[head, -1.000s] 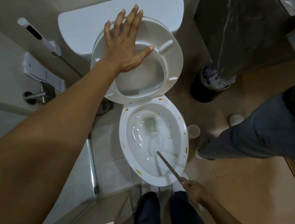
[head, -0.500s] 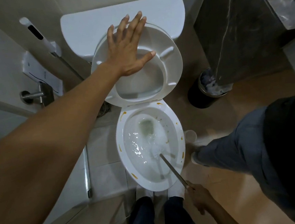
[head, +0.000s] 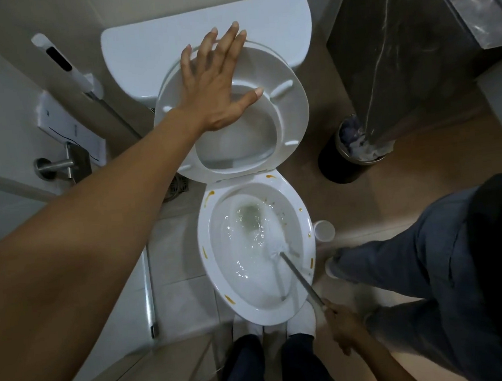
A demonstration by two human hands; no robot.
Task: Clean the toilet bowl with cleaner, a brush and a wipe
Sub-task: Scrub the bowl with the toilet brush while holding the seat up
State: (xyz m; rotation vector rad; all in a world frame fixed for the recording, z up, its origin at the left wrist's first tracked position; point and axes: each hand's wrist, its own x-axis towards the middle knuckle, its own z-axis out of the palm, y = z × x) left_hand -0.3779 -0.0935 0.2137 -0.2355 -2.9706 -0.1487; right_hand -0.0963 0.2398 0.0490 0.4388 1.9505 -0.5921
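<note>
1. My left hand (head: 214, 85) lies flat, fingers spread, on the raised toilet seat (head: 290, 117).
2. My right hand (head: 343, 325) grips the toilet brush (head: 282, 256) handle; its head is down in the toilet bowl (head: 209, 270), ahead of that hand.

The left hand (head: 214, 85) lies flat on the raised seat (head: 290, 117), tank (head: 146, 47) just behind it. Below it the bowl (head: 205, 234) — brush (head: 274, 247) inside, its handle running back to the right hand (head: 343, 325). Bin (head: 337, 164) off right.

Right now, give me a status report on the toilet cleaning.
Left hand flat on raised seat. Right hand grips brush, head in bowl. Orange spots on rim. Bystander's leg close beside bowl.
</note>
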